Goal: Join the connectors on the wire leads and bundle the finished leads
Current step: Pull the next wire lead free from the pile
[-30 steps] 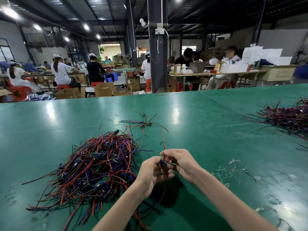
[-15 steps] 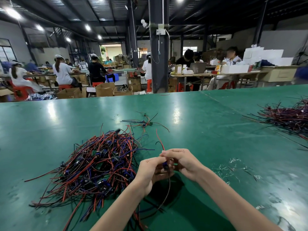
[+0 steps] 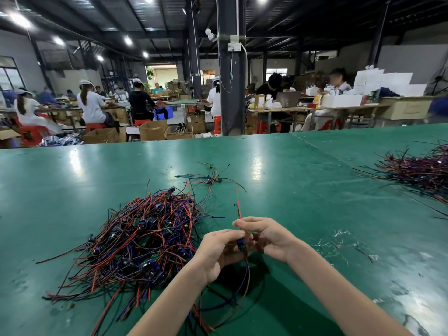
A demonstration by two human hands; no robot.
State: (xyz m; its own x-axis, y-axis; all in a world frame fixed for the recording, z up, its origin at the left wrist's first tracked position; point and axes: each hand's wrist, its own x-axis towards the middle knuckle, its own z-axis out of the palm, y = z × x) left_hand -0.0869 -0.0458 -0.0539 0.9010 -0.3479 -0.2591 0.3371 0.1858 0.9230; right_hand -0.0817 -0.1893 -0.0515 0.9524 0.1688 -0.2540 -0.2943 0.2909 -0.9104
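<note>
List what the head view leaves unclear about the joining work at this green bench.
1. The blue connector: head view, largely covered by the fingers of the left hand and right hand; mated or not cannot be told.
2. The red lead: its lower end is hidden inside the right grip.
3. The far wire pile: cut off by the right edge.
4. The near pile of leads: tangled, connectors too small to count.

Tangled red, blue and black leads point(image 3: 145, 238) lie heaped near left. A blue connector point(image 3: 240, 244), perhaps mated, is held near centre, its red wire point(image 3: 238, 202) upright.
</note>
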